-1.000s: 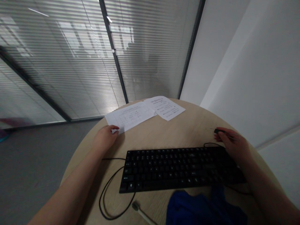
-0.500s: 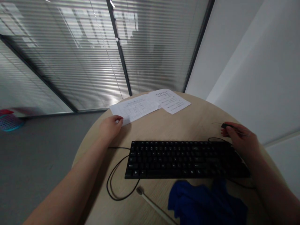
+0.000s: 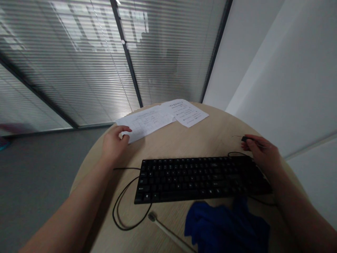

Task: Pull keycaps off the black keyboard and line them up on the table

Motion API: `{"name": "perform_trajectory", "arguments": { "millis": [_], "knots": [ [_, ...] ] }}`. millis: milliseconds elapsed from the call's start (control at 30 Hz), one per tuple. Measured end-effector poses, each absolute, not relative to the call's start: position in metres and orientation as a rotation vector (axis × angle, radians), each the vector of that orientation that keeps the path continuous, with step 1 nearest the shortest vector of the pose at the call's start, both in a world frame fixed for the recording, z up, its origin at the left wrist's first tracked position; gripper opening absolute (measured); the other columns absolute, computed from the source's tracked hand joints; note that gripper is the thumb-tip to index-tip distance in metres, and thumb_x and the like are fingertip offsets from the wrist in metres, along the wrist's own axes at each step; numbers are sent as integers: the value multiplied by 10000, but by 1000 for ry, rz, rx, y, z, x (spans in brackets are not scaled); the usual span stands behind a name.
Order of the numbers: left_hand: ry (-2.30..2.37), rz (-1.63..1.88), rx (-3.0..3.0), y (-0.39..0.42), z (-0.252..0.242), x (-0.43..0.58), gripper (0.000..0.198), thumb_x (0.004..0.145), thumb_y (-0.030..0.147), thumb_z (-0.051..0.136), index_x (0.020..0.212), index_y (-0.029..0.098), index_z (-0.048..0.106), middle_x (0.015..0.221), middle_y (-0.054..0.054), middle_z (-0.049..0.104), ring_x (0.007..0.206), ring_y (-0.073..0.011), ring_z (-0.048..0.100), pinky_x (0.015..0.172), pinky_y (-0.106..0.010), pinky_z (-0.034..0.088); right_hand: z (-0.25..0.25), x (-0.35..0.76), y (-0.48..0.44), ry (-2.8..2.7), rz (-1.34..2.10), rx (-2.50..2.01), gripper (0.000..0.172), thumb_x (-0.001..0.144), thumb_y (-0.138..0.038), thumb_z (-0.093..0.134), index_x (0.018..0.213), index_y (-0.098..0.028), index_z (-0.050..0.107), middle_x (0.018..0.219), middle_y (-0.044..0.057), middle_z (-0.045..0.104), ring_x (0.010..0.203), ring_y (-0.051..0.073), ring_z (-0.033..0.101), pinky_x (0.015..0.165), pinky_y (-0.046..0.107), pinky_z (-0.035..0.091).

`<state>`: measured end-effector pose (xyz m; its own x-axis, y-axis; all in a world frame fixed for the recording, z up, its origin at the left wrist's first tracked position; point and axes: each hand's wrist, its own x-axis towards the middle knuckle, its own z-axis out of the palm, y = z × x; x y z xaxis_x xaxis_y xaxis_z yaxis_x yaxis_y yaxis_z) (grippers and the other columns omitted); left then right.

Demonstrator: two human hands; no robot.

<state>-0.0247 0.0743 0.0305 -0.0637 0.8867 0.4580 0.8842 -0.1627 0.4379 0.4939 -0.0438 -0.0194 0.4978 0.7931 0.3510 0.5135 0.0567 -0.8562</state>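
My left hand (image 3: 115, 142) rests at the left side of the round table, beside the near left corner of a printed paper sheet (image 3: 147, 121). Its thumb and index finger are apart, with nothing visible between them. Over the right end of a black keyboard (image 3: 189, 179), my right hand (image 3: 263, 151) pinches a small black piece with thin wire ends (image 3: 244, 139); its exact kind is unclear. My right wrist hides the keyboard's right edge. A brush like a toothbrush (image 3: 168, 232) and a crumpled blue cloth (image 3: 223, 228) lie on the near side of the keyboard.
A second printed sheet (image 3: 188, 114) overlaps the first near the far edge of the wooden table (image 3: 205, 140). Black cable (image 3: 114, 211) loops out left of the keyboard. Glass panels with blinds (image 3: 163, 63) stand behind, and a white wall (image 3: 295, 77) rises at right.
My left thumb and index finger have spread apart. The view has shifted slightly, so the table things appear farther left. My right hand still pinches the small black piece.
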Motion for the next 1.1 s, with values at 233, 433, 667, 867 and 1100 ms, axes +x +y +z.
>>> {"name": "perform_trajectory", "arguments": {
  "millis": [233,433,667,867,1100],
  "knots": [
    [1956,1261,2110,78,27,-31,321,802,222,516,1049,211,721,1226,-30,716,1054,-219,665,921,-309,525,-24,494,-40,-1102,326,-1519,486,864,-631,645,1074,-201,728,819,76,765,692,218,733,695,406,642],
    [2051,1311,2045,84,24,-33,347,808,290,543,1091,247,738,1222,9,726,744,-166,633,908,-325,534,-19,491,-36,-1104,363,-1475,453,847,-583,681,1077,-194,716,814,73,755,703,216,722,706,415,632],
    [2100,1386,2012,83,24,-31,382,806,367,579,1140,272,739,1219,5,716,745,-178,630,955,-353,536,-18,490,-35,-1101,366,-1461,449,843,-587,674,1078,-206,711,811,70,752,718,216,722,701,403,627],
    [2141,1377,1977,88,18,-36,430,804,394,601,1204,285,715,1199,-16,708,925,-244,673,985,-388,528,-16,489,-36,-1115,358,-1461,428,847,-582,669,1063,-216,717,814,69,755,720,218,725,705,415,635],
    [2129,1345,1948,94,11,-41,428,826,401,596,1225,288,700,1213,-29,708,1004,-262,688,918,-370,549,-16,489,-36,-1097,364,-1475,442,828,-582,688,1056,-205,721,801,72,752,715,228,722,705,428,629]
  ]
}}
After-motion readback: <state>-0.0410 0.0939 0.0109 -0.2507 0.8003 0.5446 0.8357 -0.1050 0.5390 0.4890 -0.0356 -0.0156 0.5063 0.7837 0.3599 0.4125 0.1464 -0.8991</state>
